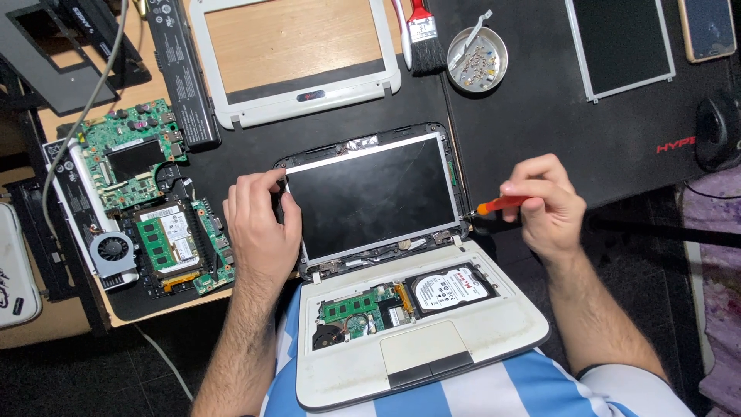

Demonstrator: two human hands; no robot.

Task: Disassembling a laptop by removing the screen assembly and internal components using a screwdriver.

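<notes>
A small white laptop [494,332] rests on my lap with its keyboard removed, showing a green memory board and a silver hard drive [450,289]. Its bare screen panel [370,194] stands open without a bezel. My left hand [261,228] grips the left edge of that screen panel. My right hand [544,205] holds an orange-handled screwdriver [500,205], its tip at the lower right corner of the screen, near the hinge.
A green motherboard with fan [147,208] lies at the left on the wooden table. A white screen bezel [297,104] and black battery [181,69] lie behind. A brush [423,35], metal screw dish [477,60] and spare panel [621,46] sit on a black mat.
</notes>
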